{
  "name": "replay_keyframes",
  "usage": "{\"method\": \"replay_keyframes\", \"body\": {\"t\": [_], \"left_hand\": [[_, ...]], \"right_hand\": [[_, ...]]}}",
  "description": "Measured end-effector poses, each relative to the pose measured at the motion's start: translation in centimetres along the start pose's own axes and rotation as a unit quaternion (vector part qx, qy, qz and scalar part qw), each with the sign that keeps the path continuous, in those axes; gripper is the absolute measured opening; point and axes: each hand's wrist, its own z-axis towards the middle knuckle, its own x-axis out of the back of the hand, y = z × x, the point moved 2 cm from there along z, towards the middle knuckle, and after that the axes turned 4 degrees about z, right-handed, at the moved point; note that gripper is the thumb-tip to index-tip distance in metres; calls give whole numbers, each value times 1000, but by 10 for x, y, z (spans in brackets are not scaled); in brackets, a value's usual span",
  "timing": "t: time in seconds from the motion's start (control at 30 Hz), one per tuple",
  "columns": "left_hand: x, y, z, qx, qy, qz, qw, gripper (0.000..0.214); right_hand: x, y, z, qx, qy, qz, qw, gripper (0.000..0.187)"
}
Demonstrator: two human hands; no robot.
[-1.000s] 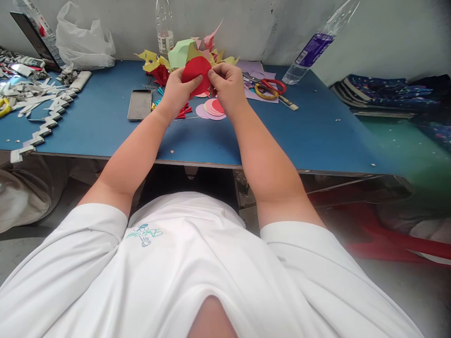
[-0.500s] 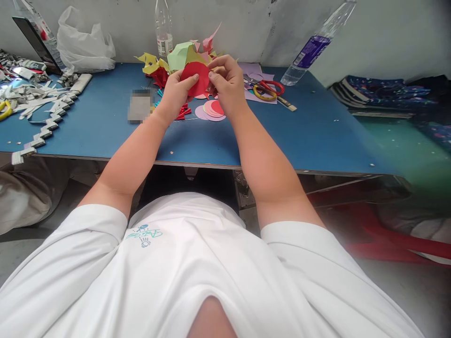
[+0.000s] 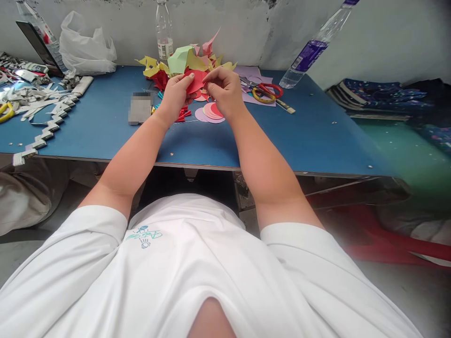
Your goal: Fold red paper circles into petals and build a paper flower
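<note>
Both my hands hold a red paper disc (image 3: 197, 80) above the blue table (image 3: 105, 126). My left hand (image 3: 175, 94) pinches its left side and my right hand (image 3: 222, 90) pinches its right edge; the disc looks bent or folded between them. Just below my hands lies a small stack of pink and red paper circles (image 3: 211, 111) on a lilac one. Behind my hands is a heap of yellow, green and pink paper scraps (image 3: 183, 60).
A phone (image 3: 140, 108) lies left of my hands. Scissors with red and yellow handles (image 3: 265, 90) lie to the right. Two plastic bottles (image 3: 164, 33) (image 3: 310, 49), a white bag (image 3: 86, 47) and folded paper strips (image 3: 45, 105) sit around the table.
The flat, round red disc that faced me has been bent or folded between my fingers and now shows a smaller, angular shape. My hands stayed in about the same spot.
</note>
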Motion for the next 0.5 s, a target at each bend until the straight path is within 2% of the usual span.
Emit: {"method": "replay_keyframes", "body": {"t": [0.1, 0.2, 0.23, 0.33, 0.4, 0.5], "left_hand": [[3, -10, 16, -3, 28, -1, 1000, 46], [13, -26, 46, -34, 157, -3, 987, 37], [15, -31, 54, -41, 163, -4, 986, 33], [18, -41, 68, -34, 129, -4, 991, 22], [19, -42, 66, -31, 122, -13, 992, 19], [18, -36, 55, -80, 133, -20, 988, 26]], "right_hand": [[0, 0, 0, 11, 37, 21, 999, 68], [-1, 1, 0, 8, 34, 18, 999, 91], [-1, 2, 1, 9, 32, 17, 999, 95], [0, 3, 2, 11, 42, 20, 999, 94], [0, 4, 3, 11, 50, 22, 998, 93], [0, 6, 5, 8, 55, 33, 998, 96]]}}
